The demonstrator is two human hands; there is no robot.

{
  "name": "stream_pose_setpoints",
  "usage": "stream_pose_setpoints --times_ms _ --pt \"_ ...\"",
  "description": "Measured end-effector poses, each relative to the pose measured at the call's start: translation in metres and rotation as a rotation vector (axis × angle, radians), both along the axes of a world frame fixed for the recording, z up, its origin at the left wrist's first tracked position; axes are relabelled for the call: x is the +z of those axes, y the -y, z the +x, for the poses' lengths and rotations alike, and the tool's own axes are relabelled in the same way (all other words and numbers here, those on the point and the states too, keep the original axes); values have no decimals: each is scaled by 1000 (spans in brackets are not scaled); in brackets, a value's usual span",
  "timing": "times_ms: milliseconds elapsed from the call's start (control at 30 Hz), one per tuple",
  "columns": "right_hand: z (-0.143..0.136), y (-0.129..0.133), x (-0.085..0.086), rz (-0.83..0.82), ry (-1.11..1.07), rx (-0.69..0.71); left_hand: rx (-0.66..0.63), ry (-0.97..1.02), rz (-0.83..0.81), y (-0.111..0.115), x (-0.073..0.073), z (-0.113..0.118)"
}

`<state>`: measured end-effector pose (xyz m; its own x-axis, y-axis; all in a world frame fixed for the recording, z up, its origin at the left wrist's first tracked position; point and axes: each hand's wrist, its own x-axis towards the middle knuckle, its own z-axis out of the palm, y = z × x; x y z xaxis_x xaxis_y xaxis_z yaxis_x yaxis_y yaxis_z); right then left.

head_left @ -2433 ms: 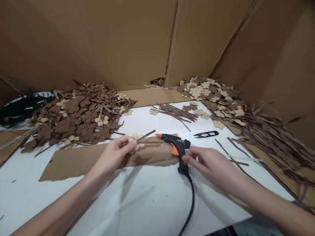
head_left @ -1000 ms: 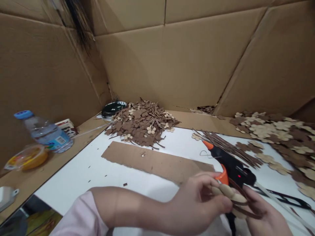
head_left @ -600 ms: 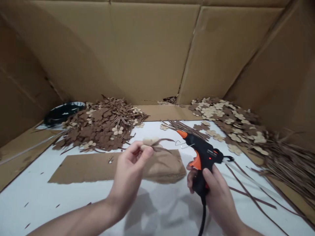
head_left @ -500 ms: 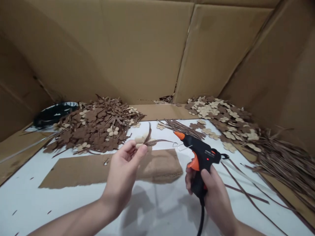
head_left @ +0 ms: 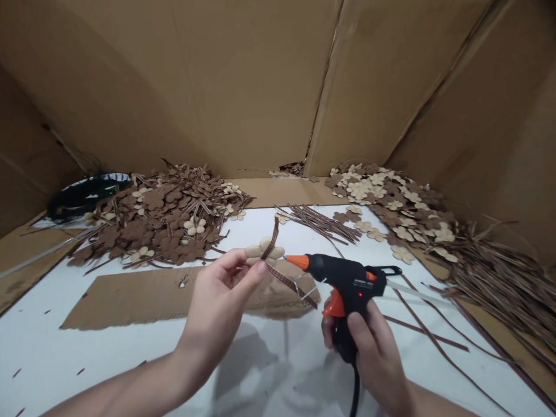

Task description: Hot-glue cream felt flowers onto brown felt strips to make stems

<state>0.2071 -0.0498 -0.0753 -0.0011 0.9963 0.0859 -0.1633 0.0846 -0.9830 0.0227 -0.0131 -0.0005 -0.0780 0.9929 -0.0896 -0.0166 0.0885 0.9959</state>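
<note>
Pinched between the thumb and fingers of my left hand (head_left: 226,289) is a cream fabric flower (head_left: 274,253). A brown checked ribbon (head_left: 286,281) crosses the flower, one end pointing up and the other hanging down to the right. My right hand (head_left: 369,341) is wrapped round the handle of a black glue gun (head_left: 339,270) with an orange nozzle and trigger. The nozzle tip points left, close beside the flower's right edge. A small red light shows on the gun's body, and its wire stand lies near the ribbon's lower end.
Brown cardboard (head_left: 130,298) lies on the white board (head_left: 108,365). A flower-and-ribbon pile (head_left: 160,223) is back left, near a dark-filled plate (head_left: 87,197). More flowers (head_left: 391,200) and ribbon strips (head_left: 499,284) lie right. Cut ribbons (head_left: 321,223) sit mid-back; cardboard walls (head_left: 238,87) stand behind.
The glue gun has moved left and levelled, bringing its nozzle beside the flower. My left hand has shifted slightly right, with the flower turned and the ribbon's long end now hanging lower.
</note>
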Motion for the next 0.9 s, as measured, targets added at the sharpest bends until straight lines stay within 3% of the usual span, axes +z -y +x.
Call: stream_pose_setpoints --times_ms 267,900 --pt "2 2 1 121 165 -7 18 -125 12 2 -1 0" --pt "4 6 3 110 222 -65 45 -249 76 2 2 1"
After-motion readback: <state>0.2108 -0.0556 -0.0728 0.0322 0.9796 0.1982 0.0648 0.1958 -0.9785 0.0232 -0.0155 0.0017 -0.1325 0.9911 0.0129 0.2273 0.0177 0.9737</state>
